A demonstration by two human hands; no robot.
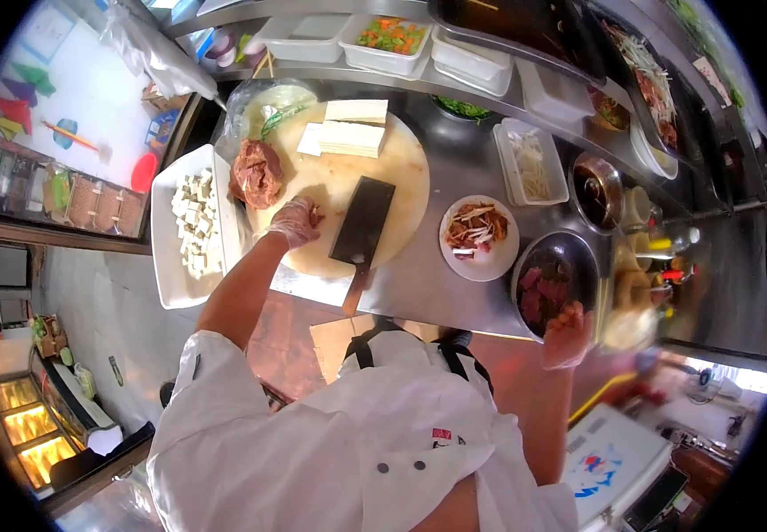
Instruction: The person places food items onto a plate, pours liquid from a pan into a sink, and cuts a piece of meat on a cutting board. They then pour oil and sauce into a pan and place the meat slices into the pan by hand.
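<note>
Left hand (pixel 296 222), gloved, fingers curled loosely, rests on the round cutting board (pixel 401 191) just beside the raw meat (pixel 257 173), holding nothing; cleaver (pixel 363 222) lies flat on the board next to it, handle toward the person for easy pickup. Right hand (pixel 568 337), gloved, grips the near rim of the steel bowl (pixel 579 257) of dark meat on the worktop (pixel 454 160), apparently to steady or shift it. Cubed tofu sits in the white tray (pixel 166 257) left of the board, uncut tofu slabs (pixel 352 129) at the board's far edge.

Glossy steel counter (pixel 454 266), pale wooden chopping board (pixel 401 177), matt dark cleaver (pixel 363 222)
</note>
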